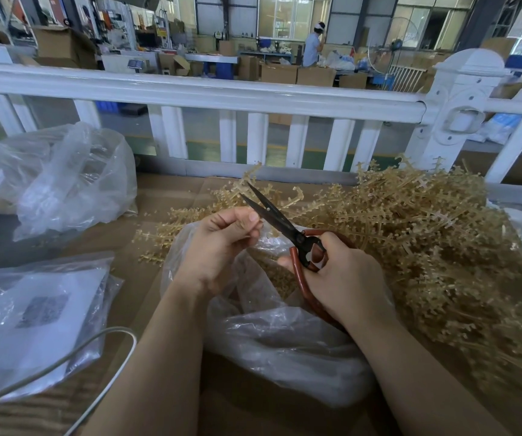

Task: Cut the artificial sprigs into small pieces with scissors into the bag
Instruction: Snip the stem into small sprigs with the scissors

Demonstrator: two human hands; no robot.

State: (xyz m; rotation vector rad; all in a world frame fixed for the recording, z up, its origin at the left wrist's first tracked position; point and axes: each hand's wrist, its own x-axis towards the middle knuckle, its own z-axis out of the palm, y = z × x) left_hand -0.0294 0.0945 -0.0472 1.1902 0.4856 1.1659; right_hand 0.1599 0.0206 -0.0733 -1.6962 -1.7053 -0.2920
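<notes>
A big heap of tan artificial sprigs covers the right side of the cardboard-topped table. My right hand grips black scissors by their red-brown handles, blades slightly apart and pointing up-left. My left hand pinches a small tan sprig piece just left of the blades, its fingers curled. Both hands hover over an open clear plastic bag that holds cut tan pieces.
A stuffed clear bag sits at the far left. A flat plastic-wrapped pack lies at near left, with a white cable curving past it. A white railing borders the table's far edge. A person stands at a distant bench.
</notes>
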